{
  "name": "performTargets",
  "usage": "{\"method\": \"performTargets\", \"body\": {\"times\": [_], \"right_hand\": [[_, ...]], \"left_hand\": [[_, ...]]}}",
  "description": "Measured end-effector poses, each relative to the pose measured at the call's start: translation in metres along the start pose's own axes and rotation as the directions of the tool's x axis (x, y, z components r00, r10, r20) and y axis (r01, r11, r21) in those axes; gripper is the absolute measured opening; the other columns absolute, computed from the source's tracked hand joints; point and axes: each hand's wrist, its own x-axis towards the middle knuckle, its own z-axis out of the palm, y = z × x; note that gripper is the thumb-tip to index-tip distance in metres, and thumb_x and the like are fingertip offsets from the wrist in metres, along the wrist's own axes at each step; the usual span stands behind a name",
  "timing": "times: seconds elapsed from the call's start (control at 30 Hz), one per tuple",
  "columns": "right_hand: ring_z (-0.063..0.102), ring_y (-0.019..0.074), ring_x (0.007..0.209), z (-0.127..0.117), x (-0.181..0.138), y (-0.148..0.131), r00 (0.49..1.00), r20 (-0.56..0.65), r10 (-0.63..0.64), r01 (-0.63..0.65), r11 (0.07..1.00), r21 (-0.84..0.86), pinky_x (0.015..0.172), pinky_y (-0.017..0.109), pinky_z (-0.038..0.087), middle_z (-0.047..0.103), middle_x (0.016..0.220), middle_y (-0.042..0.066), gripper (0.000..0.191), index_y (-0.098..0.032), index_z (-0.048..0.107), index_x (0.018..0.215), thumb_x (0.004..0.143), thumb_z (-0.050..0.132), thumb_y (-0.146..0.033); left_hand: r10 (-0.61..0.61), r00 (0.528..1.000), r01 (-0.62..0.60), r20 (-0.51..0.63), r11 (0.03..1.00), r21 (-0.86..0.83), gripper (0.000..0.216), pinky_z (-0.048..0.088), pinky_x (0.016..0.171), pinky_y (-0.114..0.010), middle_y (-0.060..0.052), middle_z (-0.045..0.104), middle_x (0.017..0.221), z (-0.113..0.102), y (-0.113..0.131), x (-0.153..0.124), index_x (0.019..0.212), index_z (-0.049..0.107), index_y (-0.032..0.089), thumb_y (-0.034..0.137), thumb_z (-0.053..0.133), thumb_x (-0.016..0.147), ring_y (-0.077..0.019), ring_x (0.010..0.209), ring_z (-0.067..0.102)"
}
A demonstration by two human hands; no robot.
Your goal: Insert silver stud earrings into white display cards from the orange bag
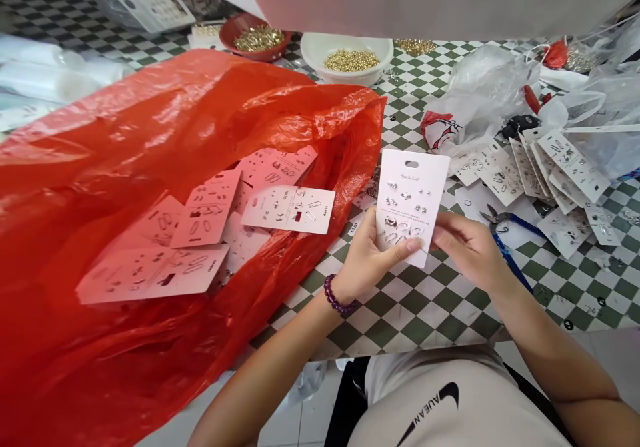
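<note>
A white earring card (411, 197) with rows of small earrings stands nearly upright above the table. My left hand (371, 250) grips its lower left part, thumb across the front and the other fingers hidden behind. At the lower right edge, my right hand (465, 243) is closed with its fingertips on the card, partly behind it. To the left lies an open red plastic bag (200, 110) with several earring cards inside. One loose earring card (290, 209) rests at the bag's mouth, left of my hands.
Pliers (515, 219) with blue handles and a pile of earring cards (573, 167) lie at right, near clear plastic bags (493, 90). A white bowl (307, 50) of gold beads and a red bowl (227, 37) of gold pieces stand behind. The checkered table (400, 317) ends before my body.
</note>
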Motion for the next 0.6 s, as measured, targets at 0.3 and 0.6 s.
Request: {"method": "performTargets", "body": {"times": [0.3, 0.6], "right_hand": [[0.066, 0.0141, 0.077, 0.0, -0.005, 0.018, 0.986, -0.169, -0.016, 0.016, 1.0, -0.002, 0.067, 0.025, 0.055, 0.071, 0.089, 0.001, 0.013, -0.024, 0.067, 0.099, 0.086, 0.066, -0.028], [0.068, 0.0184, 0.083, -0.008, -0.001, 0.019, 0.742, -0.102, -0.663, 0.542, 0.682, -0.491, 0.066, 0.031, 0.056, 0.071, 0.096, 0.006, 0.027, -0.026, 0.065, 0.11, 0.087, 0.06, -0.012]], "left_hand": [[0.16, 0.983, -0.175, 0.086, 0.958, 0.228, 0.034, 0.049, 0.064, -0.027, -0.008, 0.061, 0.108, -0.009, -0.002, 0.001, 0.118, 0.057, 0.023, 0.043, 0.051, 0.091, -0.0169, 0.081, 0.057], [0.708, 0.633, -0.7, 0.313, 0.351, 0.622, 0.015, 0.054, 0.073, -0.027, -0.005, 0.069, 0.091, -0.023, -0.002, 0.005, 0.1, 0.064, 0.022, 0.016, 0.06, 0.087, -0.0155, 0.083, 0.065]]}}
